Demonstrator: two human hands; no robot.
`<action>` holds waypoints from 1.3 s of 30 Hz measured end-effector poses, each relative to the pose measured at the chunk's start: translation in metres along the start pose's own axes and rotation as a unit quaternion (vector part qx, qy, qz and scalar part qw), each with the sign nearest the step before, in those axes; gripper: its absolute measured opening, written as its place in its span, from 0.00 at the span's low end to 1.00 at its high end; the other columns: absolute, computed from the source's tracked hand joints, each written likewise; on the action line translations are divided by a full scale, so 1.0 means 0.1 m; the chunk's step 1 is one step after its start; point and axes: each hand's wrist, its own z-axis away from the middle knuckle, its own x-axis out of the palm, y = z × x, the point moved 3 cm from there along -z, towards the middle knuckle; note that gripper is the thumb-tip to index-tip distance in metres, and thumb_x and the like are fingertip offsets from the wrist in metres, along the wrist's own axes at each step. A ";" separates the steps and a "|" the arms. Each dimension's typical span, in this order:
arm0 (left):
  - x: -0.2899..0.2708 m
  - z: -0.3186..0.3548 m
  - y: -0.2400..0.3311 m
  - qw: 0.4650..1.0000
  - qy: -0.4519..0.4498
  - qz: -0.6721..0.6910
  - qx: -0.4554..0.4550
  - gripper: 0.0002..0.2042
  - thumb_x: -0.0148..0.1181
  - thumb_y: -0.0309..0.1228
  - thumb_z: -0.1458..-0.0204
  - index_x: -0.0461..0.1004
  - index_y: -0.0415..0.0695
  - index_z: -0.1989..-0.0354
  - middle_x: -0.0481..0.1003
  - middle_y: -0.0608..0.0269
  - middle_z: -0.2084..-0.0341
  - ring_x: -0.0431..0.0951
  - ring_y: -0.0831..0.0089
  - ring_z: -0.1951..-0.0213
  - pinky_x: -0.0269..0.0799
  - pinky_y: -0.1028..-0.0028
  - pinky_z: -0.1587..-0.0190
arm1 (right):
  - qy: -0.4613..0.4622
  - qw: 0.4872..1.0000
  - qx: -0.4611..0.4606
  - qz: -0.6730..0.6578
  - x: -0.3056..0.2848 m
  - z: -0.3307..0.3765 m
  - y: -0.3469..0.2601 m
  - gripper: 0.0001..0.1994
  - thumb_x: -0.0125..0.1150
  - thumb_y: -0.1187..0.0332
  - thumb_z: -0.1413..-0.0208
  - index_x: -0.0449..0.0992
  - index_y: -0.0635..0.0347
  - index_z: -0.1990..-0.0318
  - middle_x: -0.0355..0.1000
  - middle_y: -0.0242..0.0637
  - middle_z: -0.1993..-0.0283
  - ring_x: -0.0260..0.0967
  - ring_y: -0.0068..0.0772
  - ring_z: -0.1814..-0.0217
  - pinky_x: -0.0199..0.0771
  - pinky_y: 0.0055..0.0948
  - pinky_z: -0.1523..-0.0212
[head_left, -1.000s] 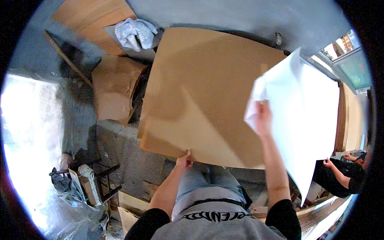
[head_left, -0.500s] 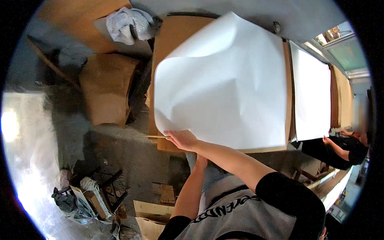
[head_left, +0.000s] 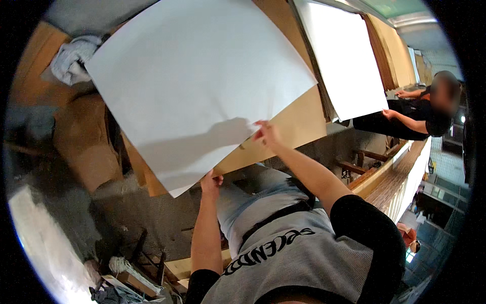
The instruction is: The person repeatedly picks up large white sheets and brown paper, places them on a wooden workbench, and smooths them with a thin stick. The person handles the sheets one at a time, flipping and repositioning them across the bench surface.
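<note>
A large white sheet [head_left: 197,76], paper or thin card, lies at an angle over a tan board [head_left: 298,119]. Its near edge runs slantwise toward me. My left hand [head_left: 210,183] is closed on this edge near the closest corner, its fingertips partly hidden. Farther right along the same edge, my right hand [head_left: 267,136] holds the sheet between thumb and fingers, above the bare part of the board. The sheet looks fairly flat, and a shadow falls across its near part.
To the right, a co-worker [head_left: 425,109] has a hand on a second white sheet [head_left: 344,61]. A crumpled pale cloth [head_left: 76,61] lies at the far left, near a brown cardboard piece [head_left: 88,142]. Long wooden boards [head_left: 390,177] stand at my right; cord and scraps [head_left: 126,271] lie lower left.
My hands were close together at the sheet's left near corner and are now apart along its near edge. The curled sheet has flattened and turned askew on the board. My view has swung too.
</note>
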 end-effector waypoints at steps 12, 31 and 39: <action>-0.03 0.00 0.08 0.999 0.009 -0.042 0.000 0.11 0.49 0.39 0.49 0.66 0.45 0.66 0.69 0.65 0.78 0.68 0.75 0.79 0.59 0.79 0.82 | 0.225 0.917 0.052 -0.325 -1.50 -0.76 -0.49 0.11 0.43 0.64 0.43 0.65 0.65 0.65 0.68 0.37 0.73 0.64 0.22 0.79 0.53 0.15 0.89; -0.54 0.31 -0.13 0.984 0.078 0.156 -0.039 0.15 0.58 0.41 0.55 0.63 0.44 0.68 0.62 0.66 0.83 0.63 0.76 0.83 0.58 0.77 0.83 | 0.117 0.978 -0.025 -0.171 -2.02 -0.17 0.22 0.11 0.51 0.59 0.47 0.66 0.56 0.67 0.69 0.30 0.75 0.61 0.14 0.82 0.47 0.13 0.92; -0.72 0.30 0.26 0.973 0.122 0.187 0.055 0.17 0.53 0.46 0.52 0.61 0.47 0.65 0.60 0.68 0.80 0.61 0.77 0.83 0.56 0.77 0.84 | 0.160 0.975 0.026 -0.155 -2.17 0.38 0.70 0.10 0.49 0.59 0.46 0.65 0.55 0.68 0.70 0.28 0.72 0.63 0.14 0.79 0.48 0.12 0.91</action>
